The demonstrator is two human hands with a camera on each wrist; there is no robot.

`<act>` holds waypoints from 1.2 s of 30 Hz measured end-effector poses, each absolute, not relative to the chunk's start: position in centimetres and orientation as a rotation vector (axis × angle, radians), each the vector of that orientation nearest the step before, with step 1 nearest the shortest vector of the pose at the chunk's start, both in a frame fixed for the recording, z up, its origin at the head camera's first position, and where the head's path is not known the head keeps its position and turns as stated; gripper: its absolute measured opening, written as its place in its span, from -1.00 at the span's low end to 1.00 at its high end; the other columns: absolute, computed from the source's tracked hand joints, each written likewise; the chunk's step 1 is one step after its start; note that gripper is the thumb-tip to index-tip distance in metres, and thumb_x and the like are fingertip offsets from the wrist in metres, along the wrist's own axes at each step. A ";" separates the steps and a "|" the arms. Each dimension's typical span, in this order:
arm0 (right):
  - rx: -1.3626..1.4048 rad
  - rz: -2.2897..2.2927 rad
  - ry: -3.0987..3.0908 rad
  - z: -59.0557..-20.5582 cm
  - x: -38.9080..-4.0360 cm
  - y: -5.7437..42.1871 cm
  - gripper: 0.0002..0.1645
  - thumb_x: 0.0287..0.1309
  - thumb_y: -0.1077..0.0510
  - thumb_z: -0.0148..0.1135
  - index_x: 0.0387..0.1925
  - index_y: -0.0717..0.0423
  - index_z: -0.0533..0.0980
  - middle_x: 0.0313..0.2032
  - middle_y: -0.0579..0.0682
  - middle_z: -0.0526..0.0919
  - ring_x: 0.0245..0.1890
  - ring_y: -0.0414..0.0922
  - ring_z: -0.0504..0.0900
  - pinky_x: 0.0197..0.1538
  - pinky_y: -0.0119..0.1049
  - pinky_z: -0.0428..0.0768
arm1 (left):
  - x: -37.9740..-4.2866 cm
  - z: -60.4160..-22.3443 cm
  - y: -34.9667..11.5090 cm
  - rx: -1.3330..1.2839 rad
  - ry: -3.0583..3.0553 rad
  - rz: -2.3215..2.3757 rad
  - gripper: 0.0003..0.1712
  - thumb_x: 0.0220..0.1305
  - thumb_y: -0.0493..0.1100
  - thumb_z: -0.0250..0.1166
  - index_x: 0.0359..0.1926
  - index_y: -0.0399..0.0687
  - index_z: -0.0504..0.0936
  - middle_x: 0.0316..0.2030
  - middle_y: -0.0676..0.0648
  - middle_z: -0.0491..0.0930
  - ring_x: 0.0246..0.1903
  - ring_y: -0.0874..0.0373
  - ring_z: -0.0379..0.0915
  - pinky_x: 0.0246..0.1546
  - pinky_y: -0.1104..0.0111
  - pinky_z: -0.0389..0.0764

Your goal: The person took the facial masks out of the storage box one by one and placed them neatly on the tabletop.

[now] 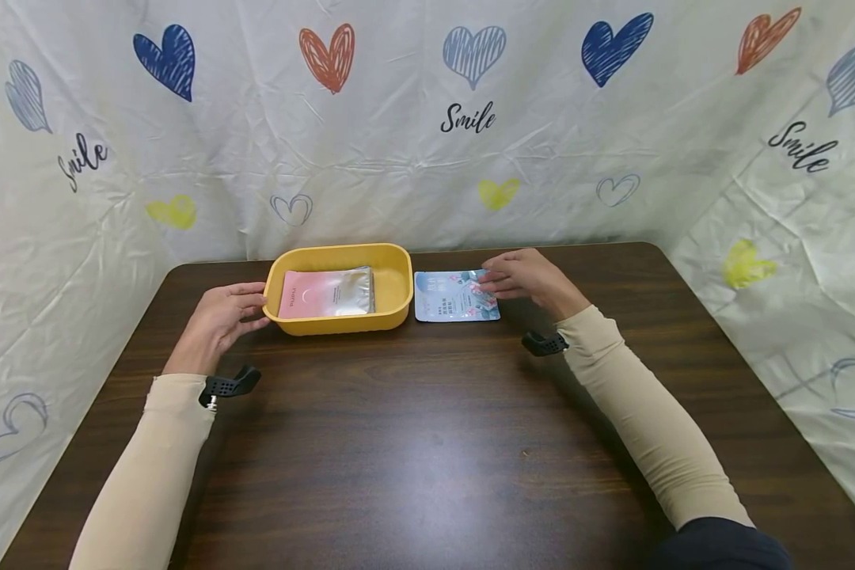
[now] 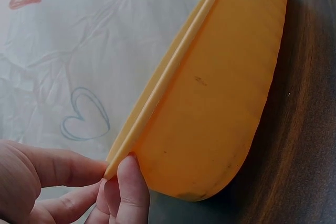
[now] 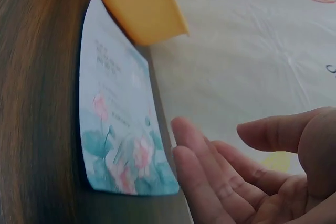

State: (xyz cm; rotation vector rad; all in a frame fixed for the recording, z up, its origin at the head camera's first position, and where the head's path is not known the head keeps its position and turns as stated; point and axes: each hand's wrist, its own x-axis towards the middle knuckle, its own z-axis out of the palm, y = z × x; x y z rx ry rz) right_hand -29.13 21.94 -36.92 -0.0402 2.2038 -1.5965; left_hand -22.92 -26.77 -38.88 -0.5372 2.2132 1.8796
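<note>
A yellow plastic basin (image 1: 338,324) stands near the table's far edge. Inside it lies a small stack of pink-and-silver sachets (image 1: 328,293). My left hand (image 1: 217,321) is at the basin's left end, and in the left wrist view its thumb and fingertips pinch the rim (image 2: 157,90). To the basin's right, a light blue flat sachet with pink flowers (image 1: 449,297) lies on the table. My right hand (image 1: 534,279) hovers over the sachet's right end, fingers loosely extended; the right wrist view shows the fingertips beside the sachet's edge, thumb apart, nothing held.
The dark wooden table (image 1: 413,443) stretches from the basin toward me. A white cloth (image 1: 399,158) printed with hearts hangs behind the table and along both sides. A black wrist strap mount (image 1: 545,343) sticks out below the right wrist.
</note>
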 end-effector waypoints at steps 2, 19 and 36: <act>-0.049 -1.614 2.186 -36.8 -29.1 21.6 -0.49 0.49 0.09 0.09 0.31 0.30 0.43 0.14 0.25 0.65 0.02 0.00 0.74 0.22 0.02 0.59 | -22.9 -38.9 -26.8 -0.535 2.212 1.881 -0.39 0.48 -0.17 0.22 0.47 -0.14 0.35 0.30 -0.12 0.35 0.07 0.05 0.46 -0.06 0.42 0.68; -0.171 -1.685 2.074 -35.6 -28.6 18.6 -0.51 0.46 0.11 0.16 0.32 0.19 0.44 0.14 0.22 0.66 0.05 0.02 0.73 0.21 0.00 0.60 | -22.8 -38.8 -26.9 -0.531 2.203 1.897 -0.40 0.47 -0.19 0.23 0.46 -0.14 0.37 0.20 -0.07 0.42 -0.01 0.10 0.52 -0.09 0.42 0.69; -0.263 -1.736 1.986 -34.4 -29.1 15.3 -0.51 0.45 0.10 0.19 0.30 0.21 0.46 0.12 0.21 0.68 0.11 0.08 0.69 0.26 0.01 0.56 | -22.8 -38.8 -26.8 -0.552 2.203 1.898 -0.39 0.46 -0.16 0.25 0.46 -0.10 0.38 0.23 -0.05 0.41 0.00 0.10 0.53 -0.08 0.42 0.69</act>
